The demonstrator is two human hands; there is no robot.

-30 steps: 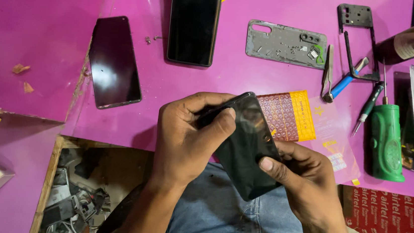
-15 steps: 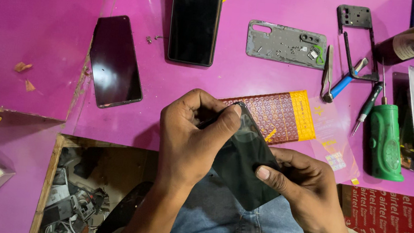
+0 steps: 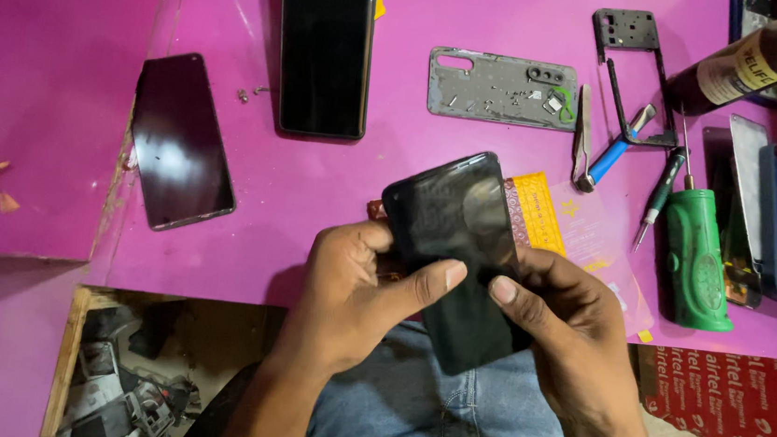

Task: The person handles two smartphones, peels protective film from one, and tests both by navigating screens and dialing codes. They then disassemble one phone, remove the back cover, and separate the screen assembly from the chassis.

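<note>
A glossy black phone panel [image 3: 460,253], flat and rounded at the corners, was held tilted just above the near edge of the matte magenta surface [image 3: 314,212]. The left hand [image 3: 359,291] gripped its left edge, fingers curled shut, thumb pressed on the glass. The right hand [image 3: 567,323] clasped its right edge likewise. Beyond the panel lay a grey metal back plate [image 3: 503,88]; to the panel's right, a ribbed green tool [image 3: 698,264].
</note>
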